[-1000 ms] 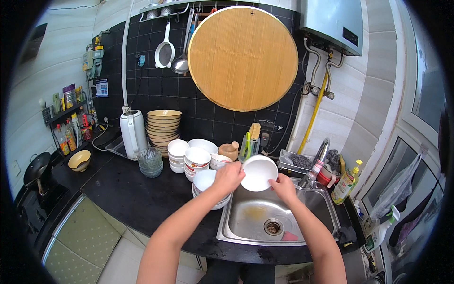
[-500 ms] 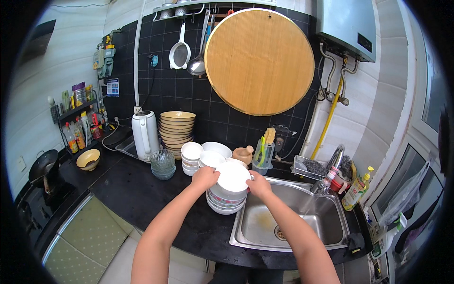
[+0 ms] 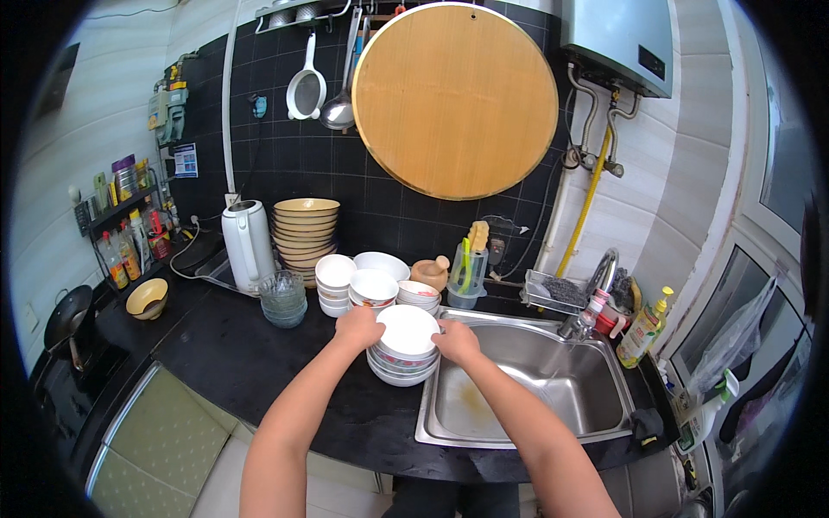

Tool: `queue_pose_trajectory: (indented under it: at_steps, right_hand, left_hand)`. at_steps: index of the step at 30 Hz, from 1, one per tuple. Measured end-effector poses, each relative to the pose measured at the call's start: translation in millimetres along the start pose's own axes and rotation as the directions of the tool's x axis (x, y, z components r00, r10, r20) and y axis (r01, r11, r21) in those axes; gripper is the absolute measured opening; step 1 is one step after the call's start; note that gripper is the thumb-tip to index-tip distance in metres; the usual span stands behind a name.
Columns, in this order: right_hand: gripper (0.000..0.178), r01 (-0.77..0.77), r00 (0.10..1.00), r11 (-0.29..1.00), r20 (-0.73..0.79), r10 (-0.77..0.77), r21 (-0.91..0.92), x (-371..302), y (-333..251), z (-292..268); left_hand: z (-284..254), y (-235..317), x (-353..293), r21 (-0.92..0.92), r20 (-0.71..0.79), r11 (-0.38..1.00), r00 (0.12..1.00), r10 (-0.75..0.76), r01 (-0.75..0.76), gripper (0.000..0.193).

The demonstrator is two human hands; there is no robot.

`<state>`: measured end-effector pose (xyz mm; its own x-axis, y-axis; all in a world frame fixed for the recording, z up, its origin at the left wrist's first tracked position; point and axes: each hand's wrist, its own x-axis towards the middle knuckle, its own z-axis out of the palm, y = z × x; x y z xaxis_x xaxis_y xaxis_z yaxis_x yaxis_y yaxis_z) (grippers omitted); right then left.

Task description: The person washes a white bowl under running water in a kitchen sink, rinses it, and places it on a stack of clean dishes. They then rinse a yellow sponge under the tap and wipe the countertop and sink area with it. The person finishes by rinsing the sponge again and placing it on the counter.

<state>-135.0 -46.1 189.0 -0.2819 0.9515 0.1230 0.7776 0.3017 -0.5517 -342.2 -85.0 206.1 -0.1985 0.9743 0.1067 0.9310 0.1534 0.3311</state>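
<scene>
White bowl (image 3: 408, 331) mid-frame, black counter (image 3: 233, 350)
Tan board (image 3: 455, 99) up top, black tiles (image 3: 380, 203) behind, pale dots all over the green cabinet door (image 3: 164, 436) lower left.

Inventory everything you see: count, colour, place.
Sink: one, silver, centre right
Faucet: one, silver, at sink
Soap bottle: one, yellow, beside sink
Utensil holder: one, clear, behind sink
Mortar: one, brown, rear centre
Kettle: one, white, left rear
Glass bowls: one stack, clear, near kettle
Tan bowls: one stack, tan, near kettle
Single bowl: one, yellow, mid left
Wok: one, black, far left
Bottles: several, mixed, far left
Top bowl: one, white, left of sink
Lower bowls: several, white, beneath it
Rear bowls: several, white, behind those
Round board: one, tan, upper centre
Strainer: one, white, upper left
Ladle: one, silver, beside strainer
Water heater: one, silver, upper right
Left hand: one, bare, on top bowl
Right hand: one, bare, on top bowl
</scene>
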Motion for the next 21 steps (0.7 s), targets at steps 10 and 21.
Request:
queue_pose_trajectory:
  at_steps: [10,21]
  right_hand:
    - [0.039,0.022,0.980,0.925,0.173,-0.095,0.380,-40,53,-32]
    - [0.039,-0.337,0.942,0.846,0.161,0.296,0.414,-134,205,-97]
  left_hand:
    - [3,5,-21,-0.068,-0.260,0.998,0.966,-0.011,-0.007,0.037]
    - [-20,67,-98,-0.180,-0.443,0.913,0.859,0.257,-0.366,0.024]
